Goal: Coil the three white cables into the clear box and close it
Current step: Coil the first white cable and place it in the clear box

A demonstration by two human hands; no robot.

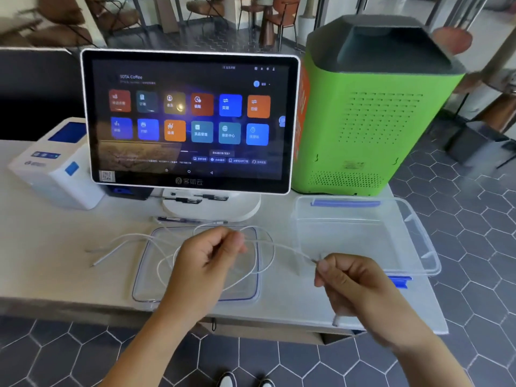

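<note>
A white cable (282, 246) stretches between my two hands above the counter. My left hand (206, 258) pinches it over the clear lid (145, 277), which lies flat with a blue rim. My right hand (351, 286) grips the cable near its end, and a white plug (336, 320) hangs below that hand. More white cables (122, 241) lie loosely looped on the lid and trail off to its left. The clear box (418, 238) with blue clips stands open to the right, nothing visible inside it.
A touchscreen terminal (190, 118) on a white stand sits behind the lid, with pens (178, 220) at its base. A white receipt printer (53, 166) is at the left, a green machine (371, 115) behind the box. The counter's front edge (83, 305) runs below my hands.
</note>
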